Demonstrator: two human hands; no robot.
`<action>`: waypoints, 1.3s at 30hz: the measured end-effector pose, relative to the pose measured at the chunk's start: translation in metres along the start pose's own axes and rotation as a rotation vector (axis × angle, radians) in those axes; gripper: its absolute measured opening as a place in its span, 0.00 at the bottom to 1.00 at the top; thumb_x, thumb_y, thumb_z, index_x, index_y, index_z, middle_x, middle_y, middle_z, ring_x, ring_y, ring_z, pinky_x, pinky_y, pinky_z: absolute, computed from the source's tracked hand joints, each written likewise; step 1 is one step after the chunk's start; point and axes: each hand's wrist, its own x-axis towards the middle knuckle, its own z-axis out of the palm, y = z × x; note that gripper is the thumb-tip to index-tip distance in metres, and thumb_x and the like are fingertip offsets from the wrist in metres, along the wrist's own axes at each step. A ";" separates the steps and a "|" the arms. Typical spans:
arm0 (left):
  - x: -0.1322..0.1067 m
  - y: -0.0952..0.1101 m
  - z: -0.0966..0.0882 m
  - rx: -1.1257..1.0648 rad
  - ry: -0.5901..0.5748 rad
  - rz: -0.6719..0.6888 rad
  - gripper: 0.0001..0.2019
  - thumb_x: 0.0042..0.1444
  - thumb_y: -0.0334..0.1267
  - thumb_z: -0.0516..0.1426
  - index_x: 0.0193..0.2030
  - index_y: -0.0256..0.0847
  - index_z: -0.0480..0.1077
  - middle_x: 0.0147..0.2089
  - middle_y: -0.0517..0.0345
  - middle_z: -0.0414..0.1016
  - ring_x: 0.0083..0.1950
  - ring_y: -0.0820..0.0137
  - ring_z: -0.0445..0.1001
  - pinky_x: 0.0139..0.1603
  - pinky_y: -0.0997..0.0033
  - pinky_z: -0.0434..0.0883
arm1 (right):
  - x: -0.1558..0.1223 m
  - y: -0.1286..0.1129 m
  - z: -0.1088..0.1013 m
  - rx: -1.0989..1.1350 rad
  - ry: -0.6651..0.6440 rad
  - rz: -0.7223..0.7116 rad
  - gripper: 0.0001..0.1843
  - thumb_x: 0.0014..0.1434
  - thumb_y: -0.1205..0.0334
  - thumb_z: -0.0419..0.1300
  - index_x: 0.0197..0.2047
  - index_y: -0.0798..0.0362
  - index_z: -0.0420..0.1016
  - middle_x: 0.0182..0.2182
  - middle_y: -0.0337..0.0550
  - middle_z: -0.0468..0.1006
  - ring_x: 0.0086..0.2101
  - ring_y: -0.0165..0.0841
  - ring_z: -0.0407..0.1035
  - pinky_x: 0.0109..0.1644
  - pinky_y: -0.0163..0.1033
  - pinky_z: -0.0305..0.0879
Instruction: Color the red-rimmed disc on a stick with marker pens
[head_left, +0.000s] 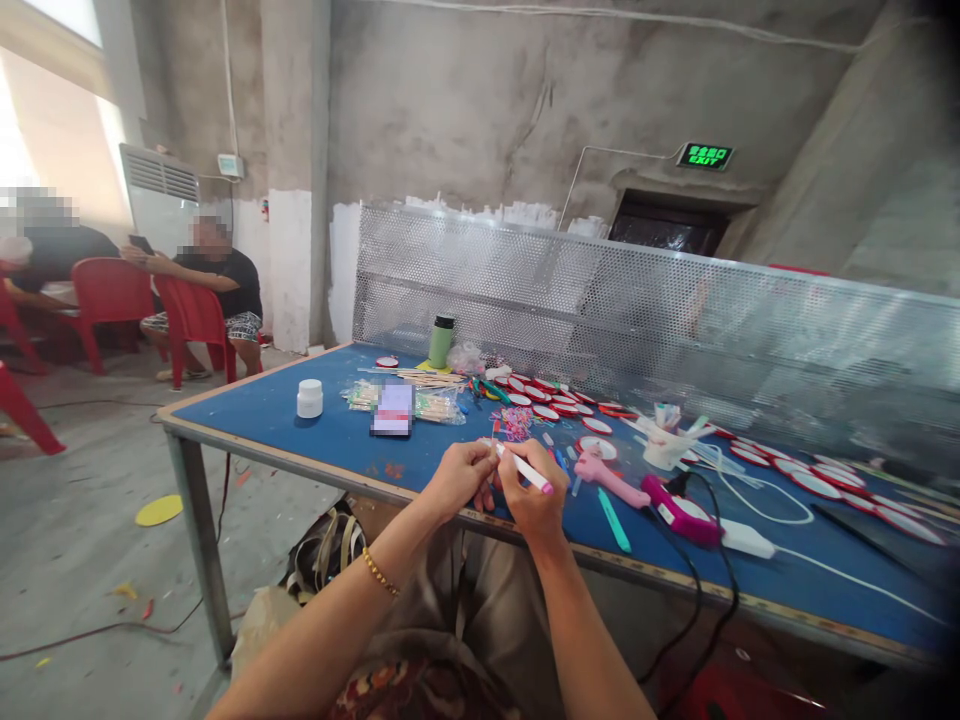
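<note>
Both my hands meet over the near edge of the blue table (pixel 300 440). My right hand (pixel 534 498) is closed round a white pen with a pink end (pixel 528 472), its tip pointing at my left hand. My left hand (pixel 459 476) is closed in a pinch on a small thing I cannot make out. A gold bracelet (pixel 381 573) sits on my left wrist. Just beyond my hands lie a small heap of coloured beads (pixel 516 422) and several red-rimmed white discs (pixel 541 396).
A pink glue gun (pixel 679 510) with a black cord, a pink handle (pixel 611 478), a teal pen (pixel 614 520), a white jar (pixel 309 398), a green flask (pixel 440 342) and a bundle of sticks (pixel 420 392) lie on the table. A perforated metal screen (pixel 637 310) backs it. Two people sit on red chairs (pixel 191 320) at left.
</note>
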 end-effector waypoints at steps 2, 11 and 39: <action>0.000 0.000 0.000 0.002 0.005 -0.002 0.17 0.57 0.51 0.57 0.29 0.37 0.67 0.13 0.65 0.65 0.13 0.75 0.68 0.12 0.81 0.62 | 0.000 0.000 0.001 0.006 -0.021 -0.006 0.07 0.63 0.65 0.56 0.34 0.52 0.74 0.24 0.38 0.75 0.26 0.30 0.69 0.32 0.35 0.65; 0.000 0.000 0.000 0.000 0.003 -0.007 0.17 0.57 0.50 0.57 0.28 0.37 0.67 0.14 0.64 0.66 0.13 0.75 0.67 0.12 0.81 0.62 | 0.001 0.001 0.000 0.002 0.002 0.016 0.07 0.63 0.65 0.56 0.33 0.52 0.73 0.25 0.39 0.75 0.26 0.30 0.69 0.31 0.35 0.64; -0.002 0.004 0.001 0.014 0.002 -0.012 0.17 0.58 0.50 0.56 0.29 0.36 0.67 0.15 0.64 0.67 0.14 0.75 0.68 0.13 0.81 0.61 | 0.001 0.002 0.003 0.000 0.000 0.033 0.07 0.63 0.64 0.56 0.34 0.52 0.73 0.25 0.38 0.75 0.26 0.30 0.69 0.31 0.35 0.64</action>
